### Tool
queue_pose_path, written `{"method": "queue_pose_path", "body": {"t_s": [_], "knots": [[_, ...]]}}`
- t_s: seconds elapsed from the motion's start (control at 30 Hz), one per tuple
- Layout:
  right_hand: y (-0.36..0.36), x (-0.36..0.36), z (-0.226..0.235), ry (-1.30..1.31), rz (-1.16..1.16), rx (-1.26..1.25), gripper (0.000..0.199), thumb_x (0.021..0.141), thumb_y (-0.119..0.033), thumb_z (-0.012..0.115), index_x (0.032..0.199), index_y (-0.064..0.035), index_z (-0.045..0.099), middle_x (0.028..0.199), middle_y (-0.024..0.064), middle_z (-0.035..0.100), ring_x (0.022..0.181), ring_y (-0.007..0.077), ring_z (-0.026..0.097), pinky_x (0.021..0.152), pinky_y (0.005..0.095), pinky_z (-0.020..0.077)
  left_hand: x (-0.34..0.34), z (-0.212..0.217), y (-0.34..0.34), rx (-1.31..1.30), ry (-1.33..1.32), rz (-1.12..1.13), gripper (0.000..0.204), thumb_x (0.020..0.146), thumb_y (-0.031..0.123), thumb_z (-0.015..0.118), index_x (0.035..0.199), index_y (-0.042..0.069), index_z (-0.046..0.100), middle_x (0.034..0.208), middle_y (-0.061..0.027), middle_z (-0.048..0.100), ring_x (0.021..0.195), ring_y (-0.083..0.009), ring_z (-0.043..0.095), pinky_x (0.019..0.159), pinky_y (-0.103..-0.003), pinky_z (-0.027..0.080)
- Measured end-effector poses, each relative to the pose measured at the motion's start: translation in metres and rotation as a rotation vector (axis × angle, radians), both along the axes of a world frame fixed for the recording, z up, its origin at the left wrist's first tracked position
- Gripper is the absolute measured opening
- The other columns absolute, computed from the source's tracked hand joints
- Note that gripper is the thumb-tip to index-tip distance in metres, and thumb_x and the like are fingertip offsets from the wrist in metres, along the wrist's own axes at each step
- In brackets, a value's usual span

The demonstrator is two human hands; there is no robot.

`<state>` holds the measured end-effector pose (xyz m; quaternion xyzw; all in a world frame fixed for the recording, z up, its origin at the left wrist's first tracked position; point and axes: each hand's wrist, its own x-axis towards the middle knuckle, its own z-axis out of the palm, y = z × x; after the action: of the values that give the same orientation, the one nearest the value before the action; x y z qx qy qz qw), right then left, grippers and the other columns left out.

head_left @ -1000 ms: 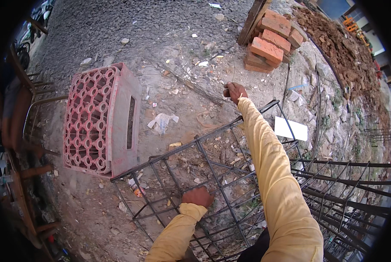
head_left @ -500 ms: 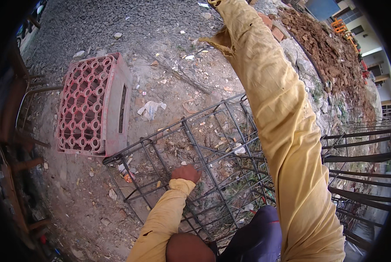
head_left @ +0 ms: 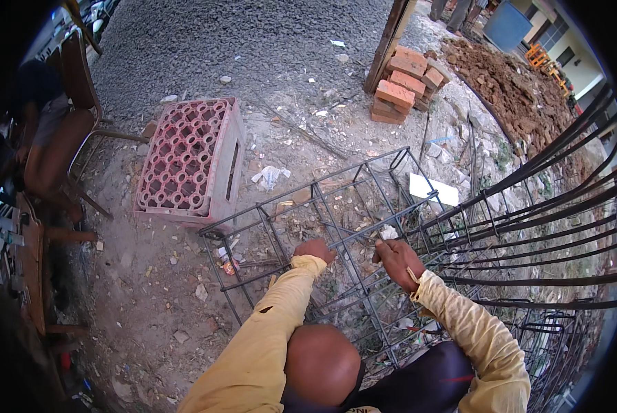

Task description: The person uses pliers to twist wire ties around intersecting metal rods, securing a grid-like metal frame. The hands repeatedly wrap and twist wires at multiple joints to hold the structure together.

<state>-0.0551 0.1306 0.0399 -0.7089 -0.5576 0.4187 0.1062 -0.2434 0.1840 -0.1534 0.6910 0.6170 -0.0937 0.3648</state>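
L hand (head_left: 314, 250) curled on a cage (head_left: 363, 227) bar; R hand (head_left: 398, 261) just beside it, fingers pinched at a crossing, holding smth too small to tell. I'd keep L steadying, work R close.

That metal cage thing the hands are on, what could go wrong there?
The left hand and right hand are bare on the rebar cage, so a rough bar or wire end could scratch or pinch fingers. The cage lies on uneven, littered ground and might rock. The long bars beside it could trip someone.
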Motion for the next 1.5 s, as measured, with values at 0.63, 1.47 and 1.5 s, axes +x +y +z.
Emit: {"method": "queue_pose_path", "body": {"t_s": [0.63, 1.47, 1.5], "knots": [[-0.321, 0.119, 0.048, 0.228, -0.209, -0.233, 0.041, 0.103, -0.038, 0.043, 0.106, -0.0054, 0.068, 0.092, 0.0154, 0.068, 0.088, 0.0303, 0.065, 0.08, 0.0393, 0.0492, 0.061, 0.137, -0.075, -1.173, -0.924, -0.239, 0.06, 0.097, 0.027, 0.061, 0.149, 0.009, 0.036, 0.142, -0.0137, 0.048, 0.112, -0.0221, 0.059, 0.09, -0.036, 0.051], [-0.381, 0.201, 0.024, -0.563, -0.478, 0.3, 0.054, 0.085, -0.029, 0.069, 0.131, -0.0068, 0.053, 0.13, 0.0181, 0.054, 0.121, 0.0396, 0.052, 0.105, 0.0605, 0.0335, 0.23, 0.22, -0.14, -0.346, -0.177, -1.331, 0.033, 0.099, 0.034, 0.053, 0.101, 0.002, 0.062, 0.086, -0.0167, 0.062, 0.084, -0.0347, 0.06, 0.075, -0.044, 0.046], [-0.36, 0.199, 0.034, -0.384, -0.402, 0.411, 0.06, 0.084, -0.028, 0.07, 0.135, -0.0054, 0.049, 0.132, 0.0176, 0.051, 0.123, 0.038, 0.05, 0.106, 0.0586, 0.0328, 0.24, 0.222, -0.149, -0.341, -0.215, -1.329, 0.033, 0.099, 0.034, 0.053, 0.1, 0.002, 0.061, 0.083, -0.0145, 0.062, 0.08, -0.0309, 0.06, 0.072, -0.042, 0.046]]}}
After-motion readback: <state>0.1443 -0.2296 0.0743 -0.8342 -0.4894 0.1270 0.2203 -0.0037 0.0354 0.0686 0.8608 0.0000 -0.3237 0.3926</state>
